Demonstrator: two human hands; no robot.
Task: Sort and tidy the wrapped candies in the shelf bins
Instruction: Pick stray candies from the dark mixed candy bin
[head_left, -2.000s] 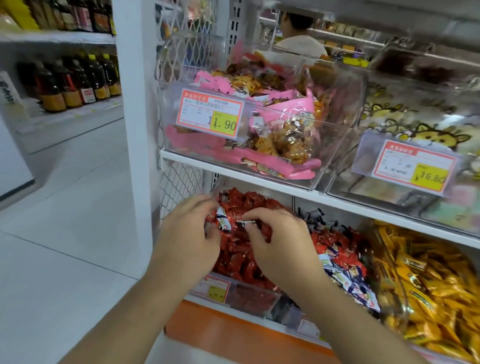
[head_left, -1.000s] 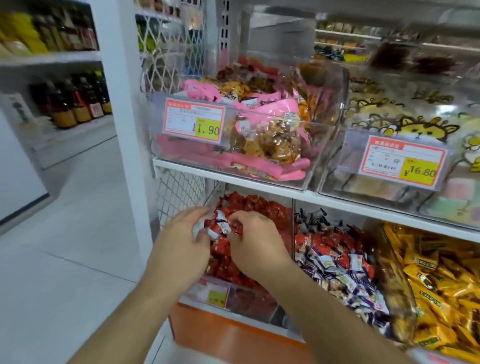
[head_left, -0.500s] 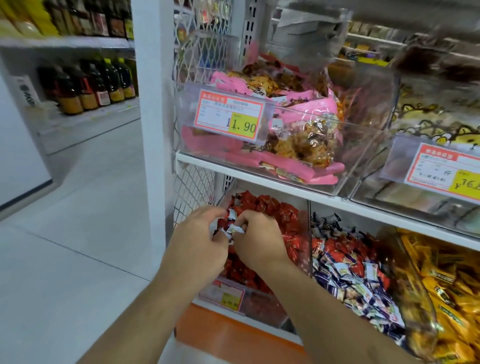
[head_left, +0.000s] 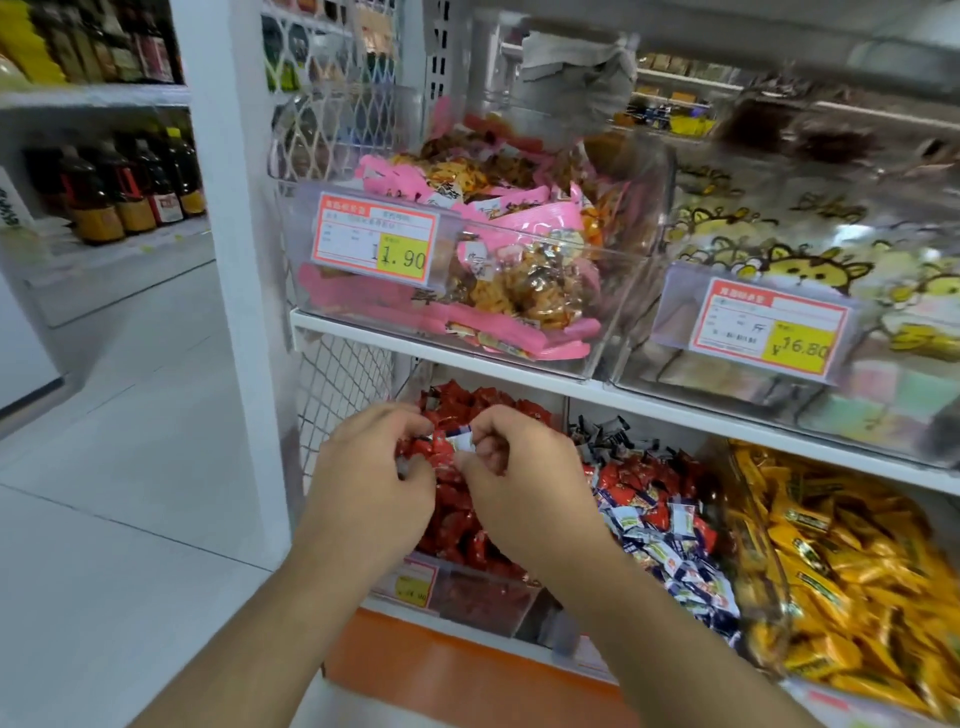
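Both hands are held over the leftmost lower-shelf bin (head_left: 483, 597), which is filled with red wrapped candies (head_left: 457, 530). A small white-and-blue wrapped candy (head_left: 460, 440) is pinched between the curled fingers of the left hand (head_left: 371, 483) and the right hand (head_left: 524, 478), just above the red pile. Mixed white, blue and red candies (head_left: 660, 525) are seen in the next bin to the right, yellow-wrapped ones (head_left: 857, 571) beyond. A price tag (head_left: 376, 244) marked 11.90 is fixed to the upper pink-snack bin (head_left: 519, 338).
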